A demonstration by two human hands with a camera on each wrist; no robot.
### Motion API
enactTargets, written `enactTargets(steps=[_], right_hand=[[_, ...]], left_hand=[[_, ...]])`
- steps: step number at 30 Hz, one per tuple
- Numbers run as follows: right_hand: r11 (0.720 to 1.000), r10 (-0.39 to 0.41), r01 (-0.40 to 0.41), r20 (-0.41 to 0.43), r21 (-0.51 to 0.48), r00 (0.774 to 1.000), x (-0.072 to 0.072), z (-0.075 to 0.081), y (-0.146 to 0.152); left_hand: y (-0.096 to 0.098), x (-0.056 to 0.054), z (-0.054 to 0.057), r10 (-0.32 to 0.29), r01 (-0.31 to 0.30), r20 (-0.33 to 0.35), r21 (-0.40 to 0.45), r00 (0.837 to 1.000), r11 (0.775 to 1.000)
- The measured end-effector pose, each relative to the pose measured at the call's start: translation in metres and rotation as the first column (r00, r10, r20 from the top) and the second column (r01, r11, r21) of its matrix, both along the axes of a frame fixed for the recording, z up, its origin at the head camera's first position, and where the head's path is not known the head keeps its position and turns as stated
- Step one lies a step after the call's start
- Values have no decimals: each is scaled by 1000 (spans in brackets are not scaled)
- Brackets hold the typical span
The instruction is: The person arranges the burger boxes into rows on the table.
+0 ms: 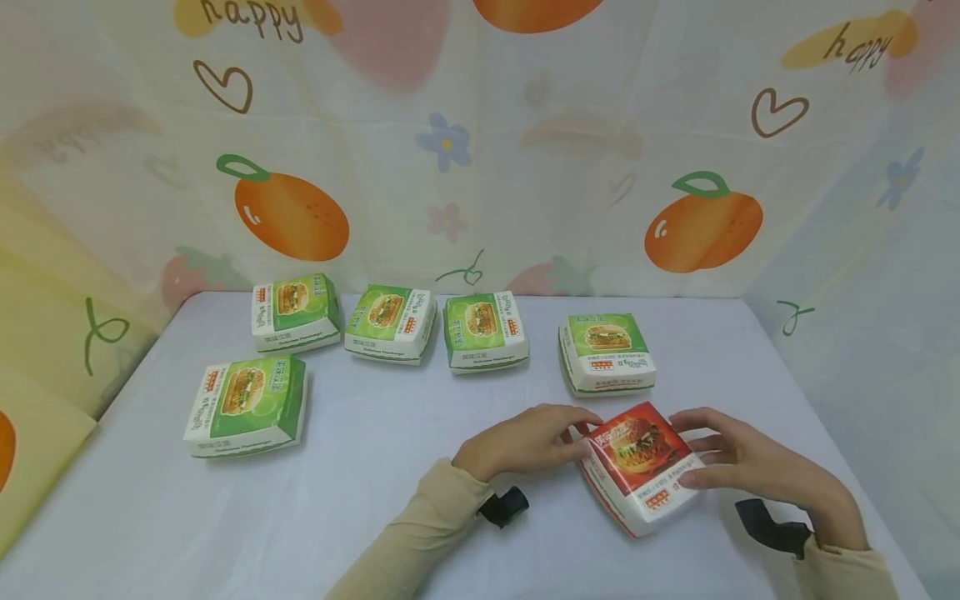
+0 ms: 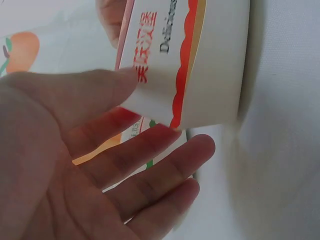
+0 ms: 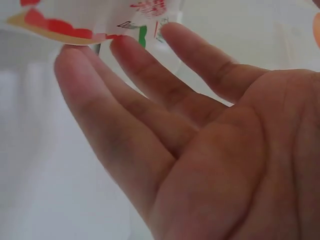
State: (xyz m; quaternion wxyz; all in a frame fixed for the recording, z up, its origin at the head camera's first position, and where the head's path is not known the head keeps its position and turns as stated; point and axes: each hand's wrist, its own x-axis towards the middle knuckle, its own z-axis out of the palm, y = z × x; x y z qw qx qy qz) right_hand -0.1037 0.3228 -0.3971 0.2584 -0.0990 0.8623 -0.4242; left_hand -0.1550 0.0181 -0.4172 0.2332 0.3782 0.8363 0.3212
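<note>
A red-topped hamburger box (image 1: pixel 641 454), white on its lower part, sits turned at an angle between the two hands at the front right. My left hand (image 1: pixel 525 442) grips its left corner; in the left wrist view the thumb (image 2: pixel 102 92) presses the white side while fingers reach round behind the corner. From the right, my right hand (image 1: pixel 757 462) holds the opposite corner between thumb and fingers, and the right wrist view has its fingertips (image 3: pixel 75 65) at the box's edge (image 3: pixel 60 30). Just behind it stands a green-topped hamburger box (image 1: pixel 607 354).
Three green hamburger boxes (image 1: pixel 486 332) stand in a row towards the back, left of centre. Another green box (image 1: pixel 246 407) lies in front of them at the left. A printed cloth (image 1: pixel 495 167) hangs behind the white table (image 1: pixel 375 508).
</note>
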Motion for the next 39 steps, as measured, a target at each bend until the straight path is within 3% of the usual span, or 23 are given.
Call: enactTargets(steps=[10,20,28,39], right_hand=[[1000,2,-2,28,-20,1000,-2,-4,-3],[1000,-5,4,32,27,999,-1,-3,0],[1000,1,-1,11,3,1000,-1,-1,2],[1000,-4,4,-21,8,1000,-2,-4,1]], left_hand=[[-2,-1,-2,95,-93,73,-26,993,995],[4,-3,-8,133,-133,58,-4,989,991],[4,-4,-14,208,-212,88,29,974,977],[5,-4,-18,227,-241,178,62,958,969]])
